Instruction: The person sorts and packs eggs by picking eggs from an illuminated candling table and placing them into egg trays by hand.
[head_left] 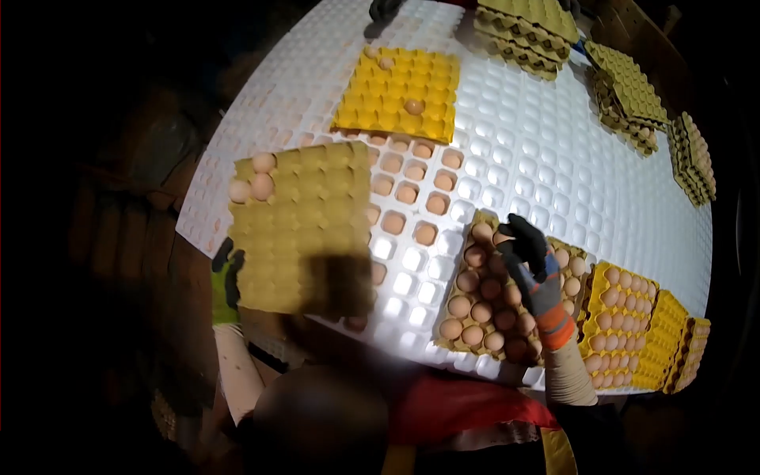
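My left hand (227,281), in a dark and green glove, grips the left edge of a tan pulp egg tray (305,214). Three eggs (262,186) sit in that tray's upper left corner; its other visible cups hold none. To the right, my gloved right hand (534,273) reaches over another tan egg tray (446,336) filled with brown eggs. Its dark fingers curl about an egg (500,237) at that tray's upper end. Part of this egg is hidden by the fingers.
The white cupped table (507,170) holds eggs in some hollows. A yellow tray (396,91) with a few eggs lies farther back. Stacked tan trays (526,36) stand at the far side, and yellow trays of eggs (621,317) line the right. Another person's dark glove (384,12) shows at the top.
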{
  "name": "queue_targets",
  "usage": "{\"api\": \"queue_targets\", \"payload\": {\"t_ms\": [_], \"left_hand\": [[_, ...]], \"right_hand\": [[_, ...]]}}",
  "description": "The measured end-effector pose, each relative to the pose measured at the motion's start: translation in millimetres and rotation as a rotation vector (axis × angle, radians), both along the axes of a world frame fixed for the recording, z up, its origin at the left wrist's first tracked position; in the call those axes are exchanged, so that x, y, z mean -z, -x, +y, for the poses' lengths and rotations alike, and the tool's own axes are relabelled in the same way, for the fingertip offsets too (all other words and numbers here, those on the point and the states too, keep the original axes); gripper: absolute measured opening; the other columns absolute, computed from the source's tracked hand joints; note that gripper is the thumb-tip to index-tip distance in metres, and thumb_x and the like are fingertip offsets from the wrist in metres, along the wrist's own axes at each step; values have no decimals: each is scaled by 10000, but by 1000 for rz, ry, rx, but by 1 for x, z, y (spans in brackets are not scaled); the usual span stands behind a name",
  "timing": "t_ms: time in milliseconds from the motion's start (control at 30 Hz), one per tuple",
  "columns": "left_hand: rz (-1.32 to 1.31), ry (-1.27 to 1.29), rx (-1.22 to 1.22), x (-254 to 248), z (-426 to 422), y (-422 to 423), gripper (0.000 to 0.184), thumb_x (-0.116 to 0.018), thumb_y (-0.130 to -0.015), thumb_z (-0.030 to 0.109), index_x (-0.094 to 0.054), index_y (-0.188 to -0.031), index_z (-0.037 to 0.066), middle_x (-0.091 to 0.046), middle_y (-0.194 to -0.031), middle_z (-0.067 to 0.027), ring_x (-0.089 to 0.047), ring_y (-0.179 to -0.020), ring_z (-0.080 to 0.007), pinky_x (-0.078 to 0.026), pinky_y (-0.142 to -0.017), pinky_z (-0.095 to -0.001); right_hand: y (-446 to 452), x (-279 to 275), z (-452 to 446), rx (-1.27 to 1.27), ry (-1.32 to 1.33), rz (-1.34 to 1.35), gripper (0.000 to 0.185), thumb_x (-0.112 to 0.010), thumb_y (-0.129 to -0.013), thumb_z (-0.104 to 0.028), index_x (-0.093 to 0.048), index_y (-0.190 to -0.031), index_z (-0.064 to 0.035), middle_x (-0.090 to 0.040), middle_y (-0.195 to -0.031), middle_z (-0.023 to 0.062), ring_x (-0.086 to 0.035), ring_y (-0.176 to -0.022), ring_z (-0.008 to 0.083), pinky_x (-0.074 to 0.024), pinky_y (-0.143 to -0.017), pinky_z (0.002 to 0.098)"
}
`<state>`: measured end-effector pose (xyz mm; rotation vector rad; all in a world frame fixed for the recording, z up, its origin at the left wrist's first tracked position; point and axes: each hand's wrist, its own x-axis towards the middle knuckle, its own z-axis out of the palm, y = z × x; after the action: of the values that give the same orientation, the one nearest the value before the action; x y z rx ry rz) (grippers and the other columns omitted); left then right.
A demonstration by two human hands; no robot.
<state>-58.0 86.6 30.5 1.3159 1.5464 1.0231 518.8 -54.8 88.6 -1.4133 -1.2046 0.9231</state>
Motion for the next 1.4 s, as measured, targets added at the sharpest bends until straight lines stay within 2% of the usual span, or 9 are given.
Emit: {"api": "queue_targets", "payload": {"t_ms": [233,400,533,733,1000,1067,1167,1300,1400], "left_hand": [[266,332,29,39,117,77,548,-693,-948,113,-569,-1472,11,-694,-1237,-91,-647,-1072,-171,-531,-896,-301],[1351,-492,214,62,145,70,471,-670,-918,152,-635,-1376,44,-652,-1318,-168,-622,-1152,-345,-491,-961,-436],[237,-280,343,-39,-3,-205,434,-668,-909,56,-643,-1341,76,-651,-1260,-85,-645,-1094,-214,-523,-958,-345],[566,-567,1245,-4,-136,-327,258,-754,-863,209,-709,-1095,107,-696,-1076,-82,-653,-951,-288,-522,-817,-427],[182,-28,850,3,-158,-306,289,-782,-840,215,-675,-1076,86,-674,-1069,-111,-665,-958,-316,-554,-832,-392],[-605,478,609,21,-150,-293,292,-773,-850,181,-665,-1104,87,-659,-1035,-115,-664,-942,-307,-552,-820,-369],[-295,142,823,-4,-134,-319,309,-763,-853,169,-652,-1128,83,-635,-1034,-122,-655,-933,-311,-536,-821,-342],[641,-519,1072,7,-123,-352,506,-843,-769,87,-655,-1238,64,-639,-1082,-105,-646,-949,-246,-531,-828,-322],[192,-398,840,0,-125,-339,494,-830,-812,77,-654,-1273,55,-677,-1148,-100,-674,-980,-226,-544,-821,-320]], "right_hand": [[-52,5,-106,331,189,-240,363,-625,-983,-14,-634,-1346,-15,-731,-1178,97,-681,-1074,149,-550,-911,305],[-46,21,-172,344,253,-352,357,-688,-923,-4,-661,-1278,-26,-708,-1150,113,-694,-1018,218,-548,-898,328],[-13,32,-173,142,72,-756,387,-771,-831,-139,-708,-1213,-133,-686,-1176,118,-654,-1002,343,-537,-847,440],[54,42,-115,-275,254,-1199,415,-745,-842,-414,-688,-1179,-178,-592,-1075,87,-576,-1006,305,-460,-848,452],[14,13,-114,-42,-3,-154,521,-868,-777,-180,-611,-1225,-113,-622,-1162,112,-629,-1035,336,-530,-876,436],[30,10,-97,-70,228,-800,427,-760,-847,-342,-627,-1192,-129,-620,-1079,72,-658,-1013,292,-545,-828,442],[46,26,-69,-293,479,-1278,375,-742,-851,-363,-662,-1131,-127,-623,-1096,71,-664,-1013,291,-551,-823,429],[19,4,-81,-157,304,-654,343,-730,-876,-264,-683,-1153,-68,-666,-1079,116,-679,-1018,245,-556,-850,391],[-27,13,-111,-94,577,555,502,-681,-952,-200,-554,-1417,-57,-679,-1278,111,-685,-1121,249,-589,-856,364]]}}
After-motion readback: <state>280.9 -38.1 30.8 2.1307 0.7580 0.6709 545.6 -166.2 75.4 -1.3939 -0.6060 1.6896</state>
